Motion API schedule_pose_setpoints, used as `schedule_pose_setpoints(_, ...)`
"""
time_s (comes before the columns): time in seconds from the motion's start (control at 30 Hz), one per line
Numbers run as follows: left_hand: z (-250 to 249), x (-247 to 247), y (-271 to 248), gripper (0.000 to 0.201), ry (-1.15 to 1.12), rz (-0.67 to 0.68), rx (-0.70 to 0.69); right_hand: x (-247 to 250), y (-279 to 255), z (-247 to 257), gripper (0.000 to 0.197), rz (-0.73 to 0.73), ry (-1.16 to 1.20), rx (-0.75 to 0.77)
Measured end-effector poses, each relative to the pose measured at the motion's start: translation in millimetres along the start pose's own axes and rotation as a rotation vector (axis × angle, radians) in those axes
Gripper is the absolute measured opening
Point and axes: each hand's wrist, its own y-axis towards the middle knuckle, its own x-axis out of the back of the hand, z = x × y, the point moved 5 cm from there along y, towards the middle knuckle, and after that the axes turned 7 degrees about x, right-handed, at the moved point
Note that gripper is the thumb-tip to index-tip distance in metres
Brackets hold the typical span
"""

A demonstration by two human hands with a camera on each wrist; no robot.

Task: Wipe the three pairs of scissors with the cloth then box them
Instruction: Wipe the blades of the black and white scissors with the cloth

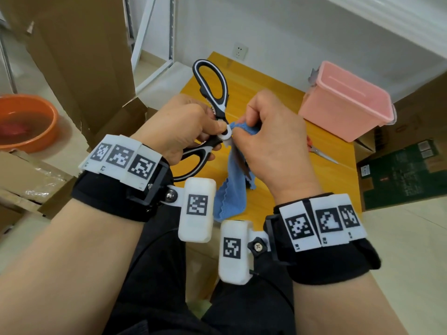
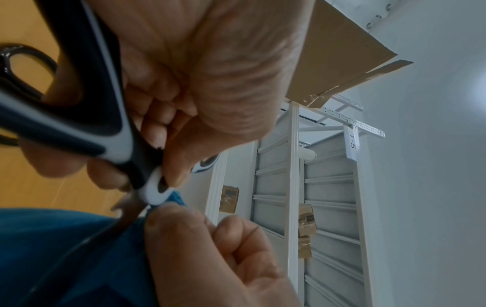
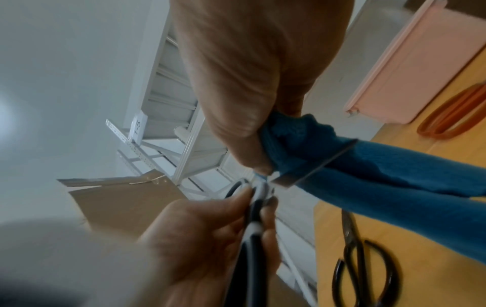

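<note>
My left hand [image 1: 193, 126] grips black-and-white scissors [image 1: 220, 110] near the pivot, handles spread, held above the yellow table [image 1: 266, 93]. My right hand [image 1: 244, 134] pinches a blue cloth [image 1: 229, 194] around the blade just below the white pivot; the rest of the cloth hangs down. The right wrist view shows the blade [image 3: 315, 166] wrapped in the cloth [image 3: 394, 170]. All-black scissors [image 3: 363, 259] and orange-handled scissors [image 3: 452, 116] lie on the table. A pink box [image 1: 346, 100] stands open at the table's far right; its inside is hidden.
An orange basin [image 1: 26, 122] with water sits on the floor at left. Tall cardboard boxes [image 1: 79, 56] stand behind it, and white shelving [image 2: 289, 187] is beyond the table. A green box [image 1: 399, 170] lies to the right of the table.
</note>
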Motion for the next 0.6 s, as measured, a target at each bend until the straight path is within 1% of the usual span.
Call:
schedule_pose_setpoints(0.03,0.6,0.0,0.0,0.015,-0.001,0.0,0.002,-0.5,0.3,0.1,0.031,0.002,-0.002,0.002)
schedule_pose_setpoints(0.17,0.0,0.5,0.7,0.016,-0.016,-0.002,-0.002,7.8,3.8,-8.3,0.038,-0.114,-0.021,-0.047)
schedule_pose_setpoints(0.2,-0.5,0.7,0.7,0.015,-0.012,0.0,0.0,8.6,3.8,-7.9,0.038,-0.113,-0.017,-0.045)
schedule_pose_setpoints(0.33,0.0,1.7,0.1,0.014,-0.008,-0.001,0.0,1.7,2.2,1.2,0.039,-0.03,-0.001,0.005)
schedule_pose_setpoints(0.5,0.3,1.9,-0.6,0.013,-0.018,-0.001,-0.001,11.6,6.6,-11.6,0.041,-0.141,-0.032,-0.057)
schedule_pose_setpoints(0.6,-1.0,2.2,-2.2,0.007,-0.005,0.004,-0.002,8.1,6.3,-5.2,0.041,-0.082,-0.015,-0.026)
